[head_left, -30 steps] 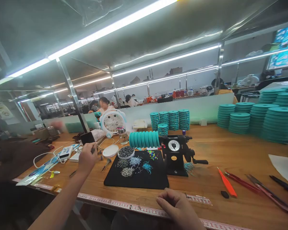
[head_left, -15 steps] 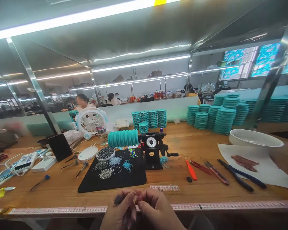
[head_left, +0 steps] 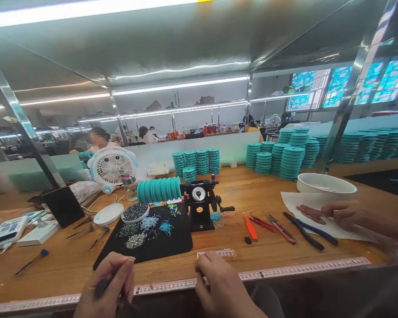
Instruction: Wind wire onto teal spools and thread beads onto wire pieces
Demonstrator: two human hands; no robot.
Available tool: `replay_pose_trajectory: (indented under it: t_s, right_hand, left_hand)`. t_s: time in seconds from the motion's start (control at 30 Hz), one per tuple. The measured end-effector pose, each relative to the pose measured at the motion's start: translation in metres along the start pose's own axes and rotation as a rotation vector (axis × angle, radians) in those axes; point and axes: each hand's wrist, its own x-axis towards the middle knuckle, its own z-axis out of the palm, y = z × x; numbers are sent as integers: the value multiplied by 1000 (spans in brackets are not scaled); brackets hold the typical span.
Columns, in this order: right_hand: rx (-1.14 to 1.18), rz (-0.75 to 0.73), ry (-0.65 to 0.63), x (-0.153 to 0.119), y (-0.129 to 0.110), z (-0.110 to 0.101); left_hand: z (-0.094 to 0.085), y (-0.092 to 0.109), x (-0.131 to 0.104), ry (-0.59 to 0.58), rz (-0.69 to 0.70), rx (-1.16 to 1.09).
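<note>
My left hand (head_left: 111,282) is closed near the front edge of the table, thumb and fingertip pinched together. A small dark grey piece (head_left: 101,288) shows in its curled fingers; its kind is not clear. To its right, my right hand (head_left: 220,282) is curled over the table edge beside a short clear ruled strip (head_left: 230,252). What its fingers hold, if anything, is hidden. Past my left hand lies a black mat (head_left: 182,240) with silver bits (head_left: 135,240), pale clear pieces (head_left: 149,222), blue strands (head_left: 166,227) and a bowl of dark grey beads (head_left: 135,212).
A black hand-cranked winder (head_left: 200,205) carries teal spools (head_left: 159,190). An orange tool (head_left: 250,227), tweezers (head_left: 281,229) and pliers (head_left: 305,232) lie rightward. Another person's hand (head_left: 348,214) reaches reddish-brown strips (head_left: 310,213) on white paper. A fan (head_left: 114,168) stands back left.
My hands, together before, have moved apart, the left going left and the right staying near the middle. Another person's hand has come in from the right. The view has shifted rightward.
</note>
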Motion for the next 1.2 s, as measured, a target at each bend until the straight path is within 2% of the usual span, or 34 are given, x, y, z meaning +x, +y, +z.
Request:
replay_pose_trajectory:
  t_s: [0.1,0.2,0.27,0.33,0.37,0.43,0.5,0.53,0.6,0.7,0.77,0.83,0.87,0.97,1.0,1.1,1.2]
  right_hand:
    - [-188,70,27,9,18,-6]
    - [-182,95,60,10,24,-8]
    - [34,-16,64,6,15,-4]
    - [395,-149,-76,1,0,5]
    - [593,-151,-179,0,-7,10]
    - [925,0,-315,1,-18,20]
    - [1052,183,-292,4,-23,26]
    - [1027,216,-255,5,-22,27]
    - [856,181,-168,7,-18,26]
    - [613,94,-40,9,-7,24]
    - [584,89,-47,10,0,24]
    - [646,136,-94,12,4,24]
    - [699,172,-102,14,4,24]
    - [896,289,-67,20,2,19]
    - [953,309,-61,23,-1,17]
    - [1042,286,-80,30,-10,10]
    - [1098,260,-160,32,-17,9]
  left_hand:
    - [3,-15,0,-175,-165,182]
    - [8,-23,-6,-244,-228,332]
    - [18,-23,-12,-381,-250,326]
    - [31,-21,-20,-511,-213,240]
    - [38,-19,-23,-529,-190,189]
    - [48,-18,-27,-472,-218,135]
    - [54,-20,-27,-400,-327,152]
    - [55,-22,-26,-392,-371,162]
    - [54,-25,-17,-389,-394,137]
    - [43,-24,9,-290,-292,58]
    - [35,-20,28,-213,-278,-5]
    - [32,-15,37,-251,-322,-81]
    - [34,-13,36,-314,-361,-125]
    - [48,-9,20,-524,-447,-247]
    - [55,-9,12,-562,-451,-273]
    - [69,-8,-6,-581,-423,-247]
    - [74,-4,-11,-587,-443,-167]
